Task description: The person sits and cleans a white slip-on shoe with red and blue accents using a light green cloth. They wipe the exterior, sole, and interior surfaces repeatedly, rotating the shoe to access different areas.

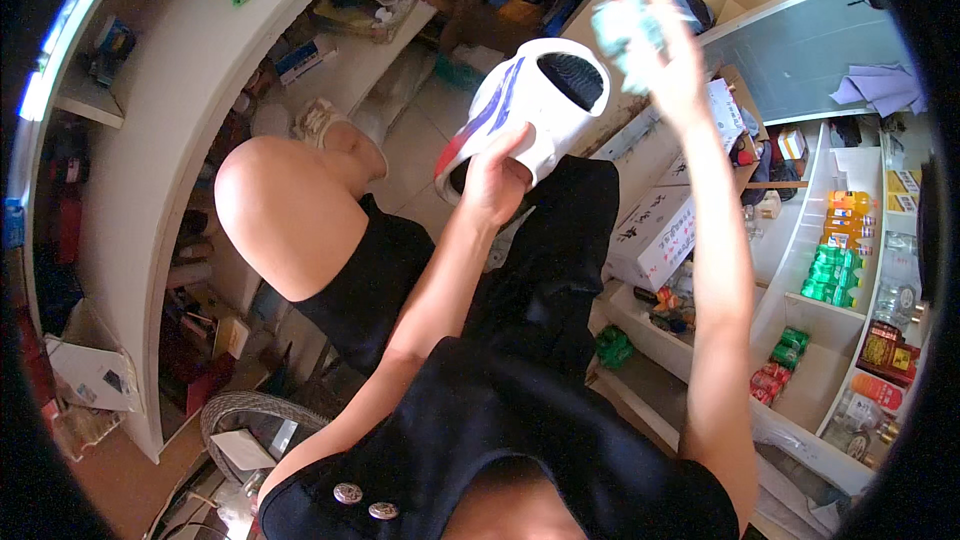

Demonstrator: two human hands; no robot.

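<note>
Black clothing fills the foreground. Left hand (492,183) fingers are clamped on a white shoe (525,105), held up over the lap. Right hand (660,50) fingers are closed on a bluish cloth (622,28) just beside the shoe opening. Wiping seems underway; cloth-to-shoe contact is needed next. Drink shelves (850,270) are seen right, tiled floor (420,140) beyond.

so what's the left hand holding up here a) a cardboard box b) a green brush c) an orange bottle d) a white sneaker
d: the left hand has its grip on a white sneaker with blue and red markings, while the right hand holds a pale blue cloth just above it.
</note>
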